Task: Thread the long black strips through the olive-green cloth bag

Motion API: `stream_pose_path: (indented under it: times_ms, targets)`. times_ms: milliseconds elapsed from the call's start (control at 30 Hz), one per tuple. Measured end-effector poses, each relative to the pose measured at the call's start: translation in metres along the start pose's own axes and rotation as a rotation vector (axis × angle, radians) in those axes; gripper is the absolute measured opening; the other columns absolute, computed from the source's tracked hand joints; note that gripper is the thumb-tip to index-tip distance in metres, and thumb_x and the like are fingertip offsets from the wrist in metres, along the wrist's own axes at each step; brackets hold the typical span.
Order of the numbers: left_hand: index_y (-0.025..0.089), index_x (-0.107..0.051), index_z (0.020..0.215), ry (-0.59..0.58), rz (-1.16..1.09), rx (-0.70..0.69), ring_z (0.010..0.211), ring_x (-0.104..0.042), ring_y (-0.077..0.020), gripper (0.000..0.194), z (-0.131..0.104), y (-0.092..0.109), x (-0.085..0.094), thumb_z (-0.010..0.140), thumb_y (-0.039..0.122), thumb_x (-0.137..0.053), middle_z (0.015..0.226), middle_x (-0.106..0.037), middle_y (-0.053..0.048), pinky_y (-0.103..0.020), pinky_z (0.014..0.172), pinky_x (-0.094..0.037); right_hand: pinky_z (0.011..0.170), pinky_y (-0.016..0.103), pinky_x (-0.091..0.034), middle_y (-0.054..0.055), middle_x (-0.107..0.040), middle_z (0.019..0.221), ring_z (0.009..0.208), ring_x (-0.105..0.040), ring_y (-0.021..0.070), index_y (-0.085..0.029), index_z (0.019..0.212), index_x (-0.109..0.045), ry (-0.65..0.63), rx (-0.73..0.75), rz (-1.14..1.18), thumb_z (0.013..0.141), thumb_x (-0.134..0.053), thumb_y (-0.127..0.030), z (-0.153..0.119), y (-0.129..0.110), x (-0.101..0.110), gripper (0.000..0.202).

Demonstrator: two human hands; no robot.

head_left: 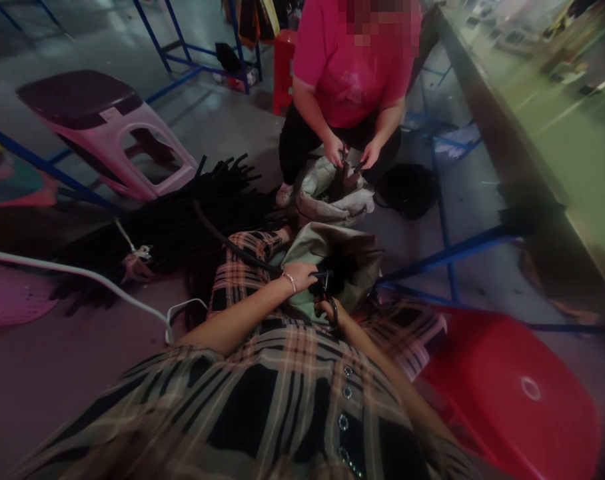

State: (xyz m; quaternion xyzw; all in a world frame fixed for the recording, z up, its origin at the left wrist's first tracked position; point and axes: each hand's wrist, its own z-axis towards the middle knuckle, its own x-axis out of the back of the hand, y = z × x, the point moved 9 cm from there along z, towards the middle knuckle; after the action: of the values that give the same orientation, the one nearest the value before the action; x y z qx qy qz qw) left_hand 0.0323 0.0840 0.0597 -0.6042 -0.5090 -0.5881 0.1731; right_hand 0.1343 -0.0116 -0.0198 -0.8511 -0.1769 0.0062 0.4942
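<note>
My left hand (301, 275) is closed around a long black tube (227, 243), close to its end, which sticks out past my fingers. The tube runs back to the left over my lap. In my right hand (328, 309) are scissors (326, 285) with dark handles, their blades up at the tube's end just beyond my left fingers. Whether the blades touch the tube I cannot tell. Under both hands an open grey-green sack (307, 250) stands between my knees, with dark contents that I cannot make out singly.
A large bundle of black tubes (172, 233) lies on the floor at left, beside a pink stool (157, 183). Opposite, a person in a pink shirt (350, 80) works over a pale sack (312, 200). A red stool (507, 380) and a blue-framed table (507, 120) stand at right.
</note>
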Motion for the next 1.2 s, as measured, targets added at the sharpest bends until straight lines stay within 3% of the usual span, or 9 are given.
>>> stream_pose_path:
  times_ms: [367,633,867,1067,1200]
  targets:
    - [0.027,-0.069,0.104,0.005,-0.044,-0.029,0.098,-0.062,-0.0202,0.028,0.000,0.005,-0.002,0.084,0.035,-0.052,0.103,-0.070,-0.001,-0.028,0.079,-0.046,0.048,0.023,-0.039,0.001,-0.056,0.053,0.049,-0.052,0.0136,-0.017,0.065,-0.053,0.079,-0.027,-0.017,0.068,-0.048,-0.031,0.001,0.004,0.004,0.014]
    - [0.029,-0.069,0.105,-0.008,-0.024,-0.093,0.097,-0.062,-0.0190,0.027,0.000,0.010,-0.002,0.083,0.034,-0.053,0.103,-0.070,0.000,-0.026,0.077,-0.045,0.056,0.023,-0.043,-0.001,-0.058,0.064,0.059,-0.054,0.0133,-0.018,0.081,-0.055,0.102,0.095,-0.067,0.069,-0.051,-0.029,0.001,-0.005,0.010,0.017]
    - [0.029,-0.069,0.105,-0.024,-0.006,-0.048,0.098,-0.062,-0.0197,0.028,0.001,0.005,-0.003,0.085,0.036,-0.050,0.104,-0.070,0.000,-0.027,0.076,-0.046,0.048,0.024,-0.038,0.000,-0.054,0.055,0.049,-0.050,0.0130,-0.018,0.068,-0.053,0.125,0.014,-0.093,0.072,-0.048,-0.032,-0.003,0.001,0.008,0.016]
    - [0.030,-0.068,0.105,-0.024,0.000,-0.085,0.097,-0.062,-0.0193,0.028,0.000,0.008,-0.002,0.084,0.036,-0.051,0.103,-0.070,0.001,-0.026,0.076,-0.046,0.056,0.023,-0.042,0.000,-0.059,0.063,0.059,-0.054,0.0135,-0.018,0.079,-0.054,0.069,0.113,-0.073,0.073,-0.048,-0.034,-0.003,-0.013,0.006,0.018]
    - [0.030,-0.069,0.105,-0.034,-0.012,-0.086,0.097,-0.062,-0.0196,0.028,0.001,0.009,0.000,0.084,0.035,-0.050,0.104,-0.070,0.000,-0.027,0.077,-0.046,0.052,0.024,-0.041,0.000,-0.056,0.057,0.053,-0.052,0.0134,-0.019,0.070,-0.052,0.113,0.085,-0.089,0.073,-0.048,-0.036,-0.004,-0.009,0.010,0.018]
